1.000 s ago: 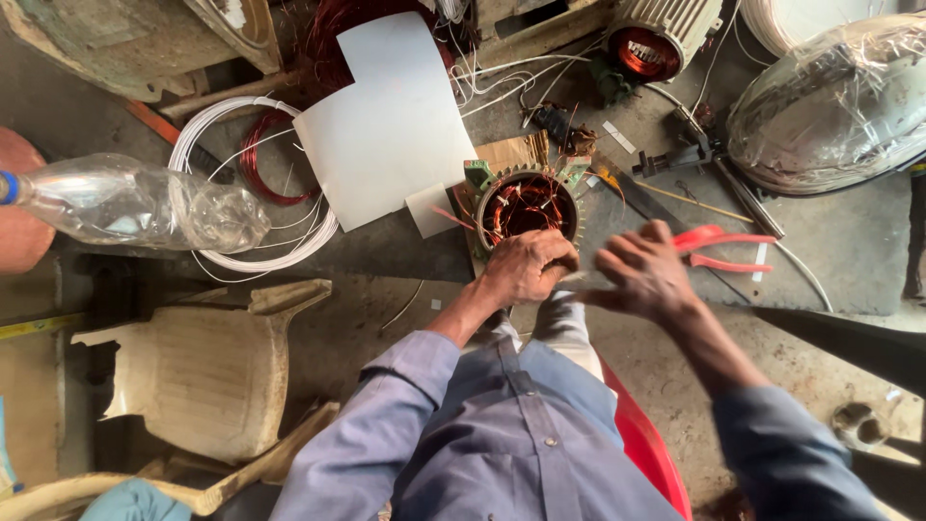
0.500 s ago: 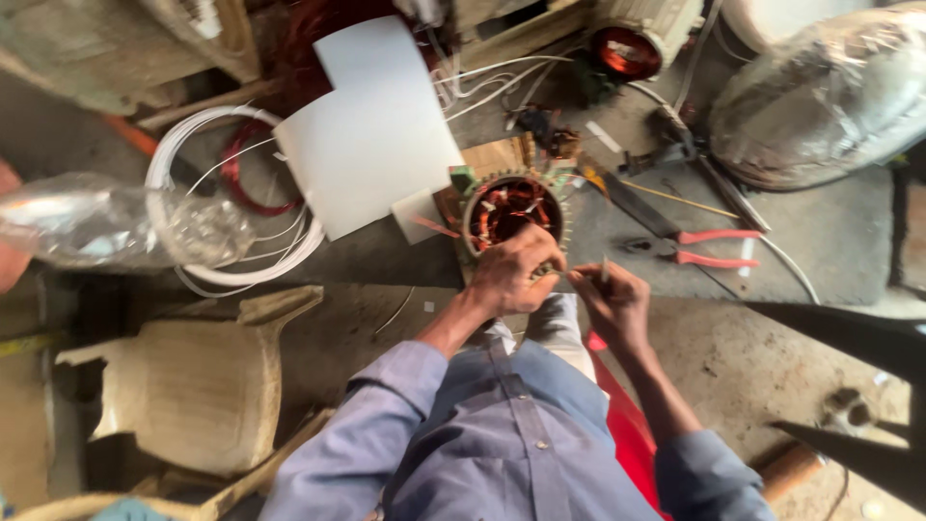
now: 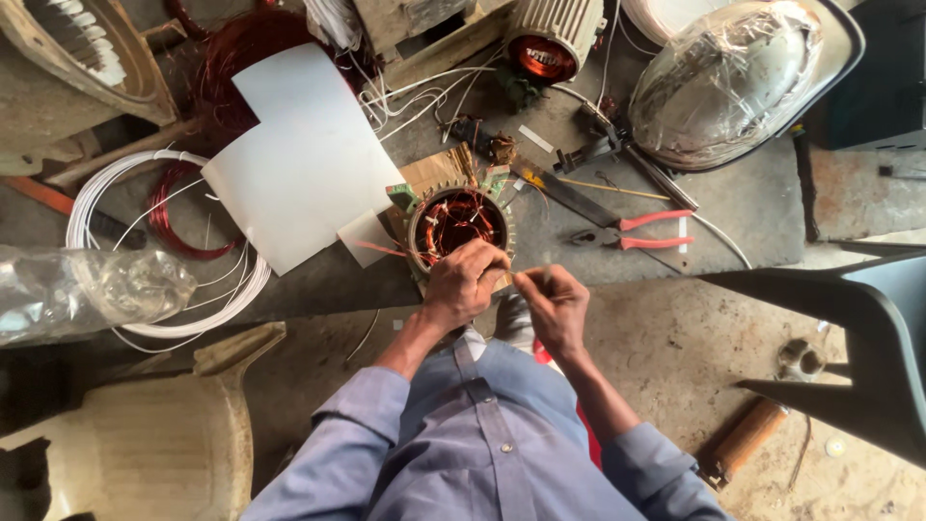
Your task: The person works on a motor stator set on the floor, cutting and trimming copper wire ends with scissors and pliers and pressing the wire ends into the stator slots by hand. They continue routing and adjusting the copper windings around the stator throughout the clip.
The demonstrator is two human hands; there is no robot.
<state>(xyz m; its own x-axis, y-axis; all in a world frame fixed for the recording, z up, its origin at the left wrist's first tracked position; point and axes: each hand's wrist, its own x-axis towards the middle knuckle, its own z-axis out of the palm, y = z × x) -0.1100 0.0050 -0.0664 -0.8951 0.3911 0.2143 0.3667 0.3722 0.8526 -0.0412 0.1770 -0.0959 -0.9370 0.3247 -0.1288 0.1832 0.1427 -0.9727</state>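
Floor: cluttered concrete workshop floor (image 3: 675, 347), wire coils at far left.
Stator: round motor stator (image 3: 459, 227) with copper windings, centre, beside a white sheet (image 3: 299, 154).
Left hand: left hand (image 3: 465, 282) clenched on the stator's near rim.
Right hand: right hand (image 3: 555, 304) just right, fingers pinching something thin.
Pliers: red-handled pliers (image 3: 632, 230), farther right.

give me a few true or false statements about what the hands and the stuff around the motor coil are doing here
1. The left hand rests on the rim of the stator. True.
2. The right hand grips the red-handled pliers. False: the pliers lie apart on the floor.
3. A white sheet lies left of the stator. True.
4. The stator holds blue wire. False: its windings are copper-coloured.
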